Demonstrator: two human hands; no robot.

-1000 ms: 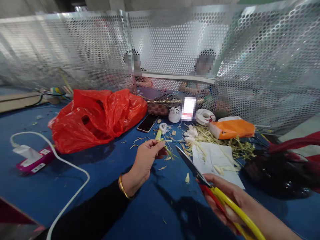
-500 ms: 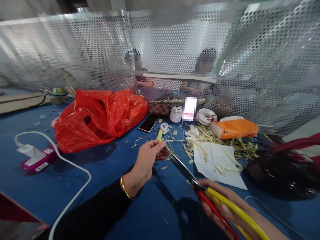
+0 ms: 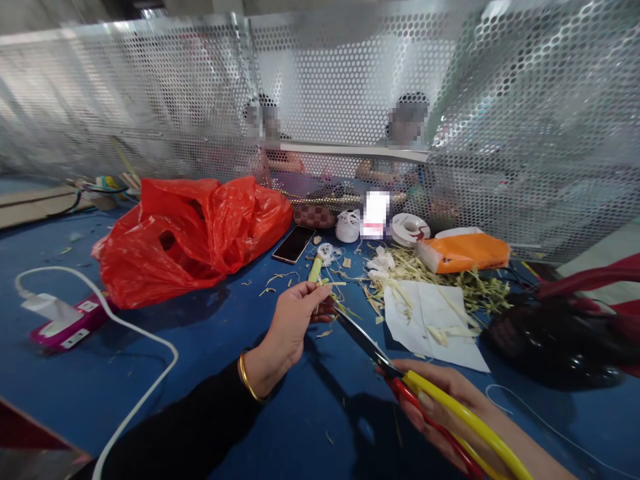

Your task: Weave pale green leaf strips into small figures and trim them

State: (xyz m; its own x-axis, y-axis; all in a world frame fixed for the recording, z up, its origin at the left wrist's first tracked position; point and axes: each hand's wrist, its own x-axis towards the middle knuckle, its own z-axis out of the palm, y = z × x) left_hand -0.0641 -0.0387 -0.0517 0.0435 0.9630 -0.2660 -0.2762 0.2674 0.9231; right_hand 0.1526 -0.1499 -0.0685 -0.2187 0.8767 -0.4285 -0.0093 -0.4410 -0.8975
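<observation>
My left hand (image 3: 290, 320), with a gold bangle at the wrist, pinches a thin pale straw-like strip (image 3: 338, 285) between thumb and fingers. My right hand (image 3: 450, 390) is wrapped round the handles of a pair of scissors (image 3: 363, 339), one handle yellow and one red. The blades point up and left, and their tips reach the left fingertips; the blades lie nearly together. Whether they touch the strip is hard to see. Just beyond the left hand lies a pale green stalk piece (image 3: 315, 269) beside a tangle of white thread (image 3: 326, 253).
A red plastic bag (image 3: 185, 240) stands left, near a purple power strip (image 3: 70, 328) with a white cable. Farther back are a phone (image 3: 294, 245), a ribbon roll (image 3: 410, 230) and an orange packet (image 3: 464, 252). White paper (image 3: 430, 320) and dried stalks (image 3: 425, 270) lie right, beside a black shiny object (image 3: 555, 343).
The scissors and my right hand have shifted slightly up and left, bringing the blade tips to the left fingertips. The left hand keeps its pinch. The view has turned a little.
</observation>
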